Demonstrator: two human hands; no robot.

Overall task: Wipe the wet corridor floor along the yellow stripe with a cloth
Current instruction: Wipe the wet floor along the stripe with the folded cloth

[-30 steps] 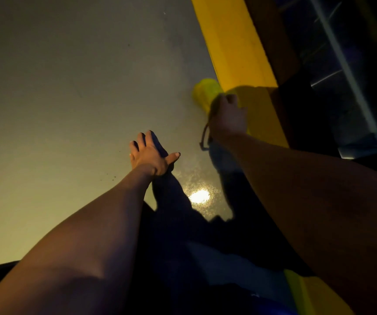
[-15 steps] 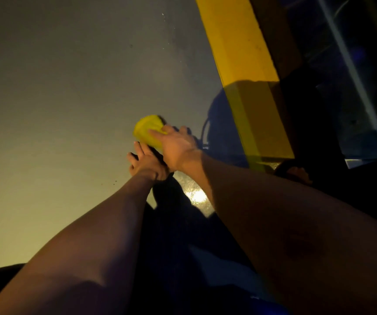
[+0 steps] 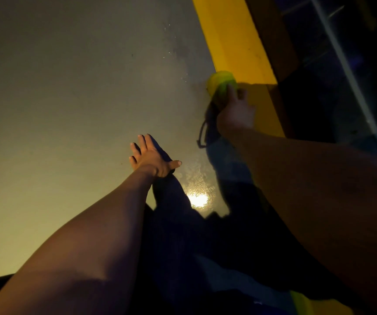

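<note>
The right hand (image 3: 236,112) is now far out by the wide yellow painted stripe (image 3: 235,39), and half a second ago it was close to the left hand in the middle of the floor. The small yellow-green cloth (image 3: 220,84) has gone with it. The left hand (image 3: 152,156) is staying in the same spot.

The right hand is holding the cloth, with its fingers (image 3: 230,90) curled over the near side of it. The picture is blurry there, so the exact hold is hard to see. The cloth is sitting on the smooth grey corridor floor (image 3: 80,98), right at the edge of the yellow stripe and touching it. A thin dark loop (image 3: 202,135) is hanging near the right wrist.

The left hand is lying flat on the floor with its fingers straight and spread out, and the thumb is pointing to the right. It is holding nothing.

The floor between the two hands is looking wet and bumpy, and a bright spot of light (image 3: 198,199) is shining on it. Tiny drops are showing on the floor farther up, near the stripe. Dark glass panels with pale bars (image 3: 342,64) are standing past the stripe on the right.
</note>
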